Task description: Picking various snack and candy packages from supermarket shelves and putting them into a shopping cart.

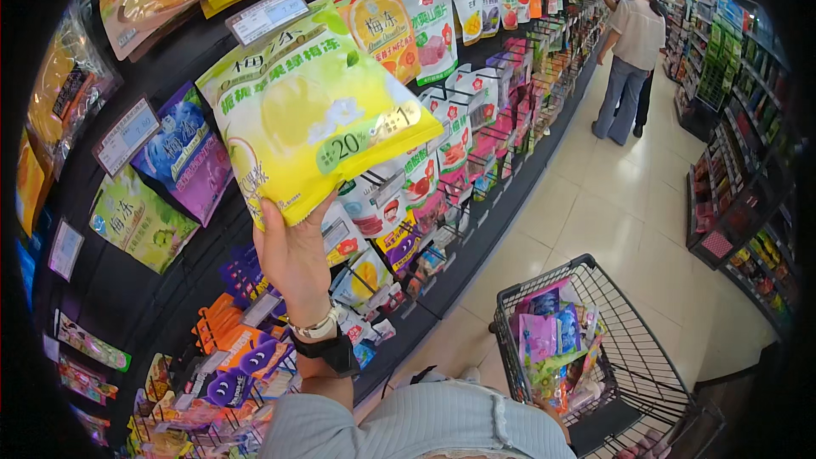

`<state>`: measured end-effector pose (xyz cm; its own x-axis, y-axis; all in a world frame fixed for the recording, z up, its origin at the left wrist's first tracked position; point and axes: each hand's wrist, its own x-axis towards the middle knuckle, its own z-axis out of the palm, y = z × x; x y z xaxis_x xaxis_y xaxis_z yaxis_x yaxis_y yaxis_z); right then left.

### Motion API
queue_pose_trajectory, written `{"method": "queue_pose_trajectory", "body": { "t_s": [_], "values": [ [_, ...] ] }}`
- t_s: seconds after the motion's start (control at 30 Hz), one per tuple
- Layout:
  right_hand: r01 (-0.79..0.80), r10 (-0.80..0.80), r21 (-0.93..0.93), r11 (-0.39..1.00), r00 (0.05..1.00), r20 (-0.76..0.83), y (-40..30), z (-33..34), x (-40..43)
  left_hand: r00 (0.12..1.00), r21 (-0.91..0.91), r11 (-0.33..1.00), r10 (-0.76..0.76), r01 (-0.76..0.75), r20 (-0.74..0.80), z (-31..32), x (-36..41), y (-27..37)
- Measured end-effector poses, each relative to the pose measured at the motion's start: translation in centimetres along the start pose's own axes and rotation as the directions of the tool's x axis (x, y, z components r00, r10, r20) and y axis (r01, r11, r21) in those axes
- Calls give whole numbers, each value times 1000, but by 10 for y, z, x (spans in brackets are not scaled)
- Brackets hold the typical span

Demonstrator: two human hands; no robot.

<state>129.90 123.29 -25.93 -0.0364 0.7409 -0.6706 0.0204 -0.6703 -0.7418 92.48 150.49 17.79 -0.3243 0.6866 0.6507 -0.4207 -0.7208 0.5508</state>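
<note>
My left hand [293, 258] grips the lower edge of a yellow-green snack bag [319, 108] with fruit pictures and printing. A price tag [268, 16] overlaps the bag's top edge; whether the bag still hangs from its hook is hidden. Around my left wrist are a watch [319, 325] and a black band [328, 352]. Of my right side, only a strip of skin [553, 417] shows beside the shopping cart [644, 315]; what that hand does is mostly hidden by my body. Several colourful snack packages [551, 338] lie in the cart.
Hanging packages, such as a purple-blue bag [185, 153] and a green bag [140, 220], fill the dark rack on the left. A tiled aisle floor [574, 204] runs beside it. Farther along stands a person [631, 44]. More shelves [727, 185] line the right.
</note>
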Motion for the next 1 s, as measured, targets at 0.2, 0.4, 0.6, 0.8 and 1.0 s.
{"method": "queue_pose_trajectory", "body": {
  "t_s": [0.2,0.4,0.6,0.8,1.0],
  "values": [
    [119,-119,-82,989,993,1,-9,1,0,997,-44,999,-27,30,78,12,7,-8],
    [27,-26,126,992,1000,-10,-52,18,-8,995,-21,999,-38,40,87,11,14,-15],
    [-1,3,94,996,1000,-26,-95,27,12,979,-57,997,-48,61,200,31,21,-26],
    [24,-24,61,998,1000,5,-109,31,34,982,10,997,-74,73,173,14,15,-19],
    [32,-32,38,999,999,13,-118,30,43,992,-78,994,-64,73,110,-3,2,-19]
  ]
}}
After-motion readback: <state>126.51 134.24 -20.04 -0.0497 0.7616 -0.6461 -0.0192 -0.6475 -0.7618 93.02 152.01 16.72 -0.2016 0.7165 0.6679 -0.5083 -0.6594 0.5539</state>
